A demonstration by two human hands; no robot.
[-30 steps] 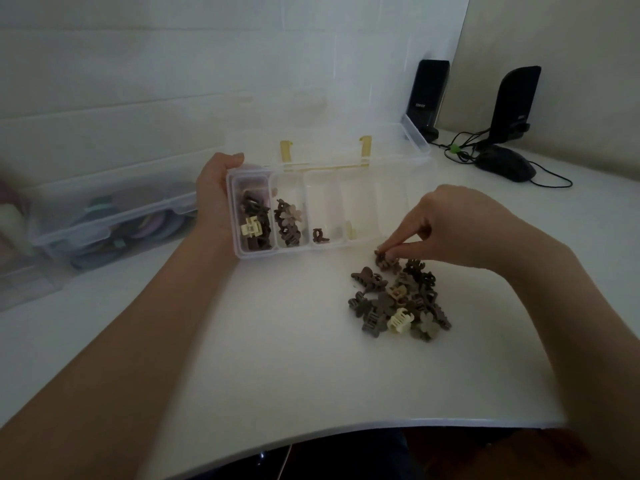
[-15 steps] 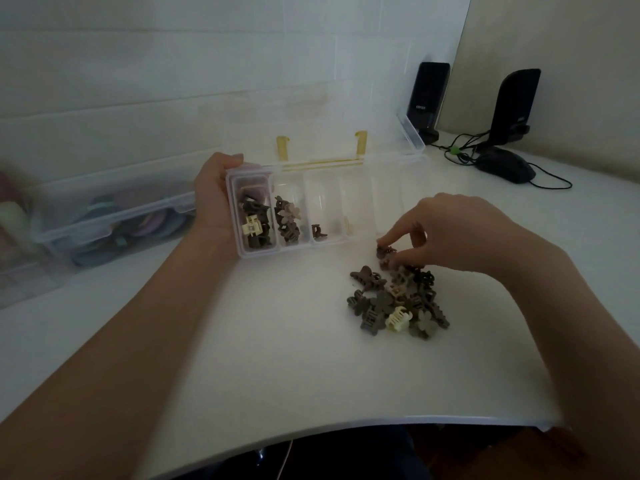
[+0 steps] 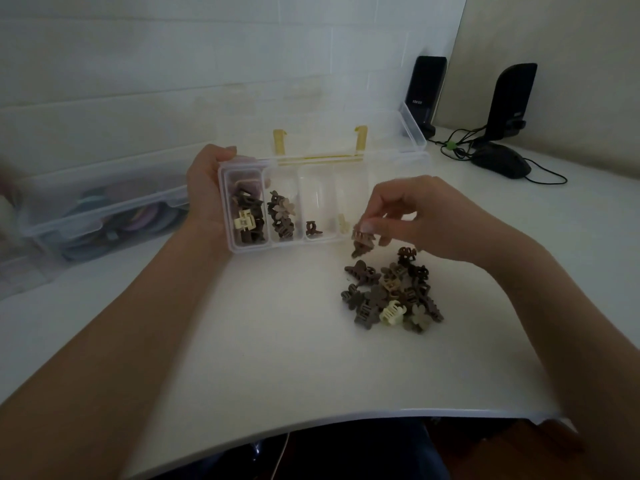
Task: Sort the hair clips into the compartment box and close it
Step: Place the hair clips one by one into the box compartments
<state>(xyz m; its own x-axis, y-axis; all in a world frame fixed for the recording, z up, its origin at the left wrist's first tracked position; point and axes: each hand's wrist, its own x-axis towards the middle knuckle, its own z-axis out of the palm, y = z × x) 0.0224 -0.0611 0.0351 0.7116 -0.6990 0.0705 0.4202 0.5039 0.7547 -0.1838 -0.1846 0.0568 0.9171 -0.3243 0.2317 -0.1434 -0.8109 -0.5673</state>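
Just under the right hand [image 3: 420,216], a brown hair clip [image 3: 362,239] hangs pinched between thumb and fingertips, lifted clear of the table and level with the near wall of the compartment box [image 3: 313,241]. Below and slightly toward the wrist of that hand lies the pile of loose clips [image 3: 393,294], mostly brown and tan with one cream clip [image 3: 393,312] on its near edge. The box sits to the thumb side of the right hand, its clear lid [image 3: 346,133] standing open behind with two yellow latches. The left hand [image 3: 207,188] grips the box's left end, thumb curled over the far corner and palm against the side wall. Next to that palm, the first compartment holds dark clips and a cream one; the next holds brown flower-shaped clips; the third has a single small brown clip, and a pale clip lies beyond it. Outward from the left hand stands a clear storage bin [image 3: 100,216] with coloured items inside. Beyond the right hand are two black speakers [image 3: 426,91] and a black mouse [image 3: 500,162] with its cable on the white table [image 3: 277,358].
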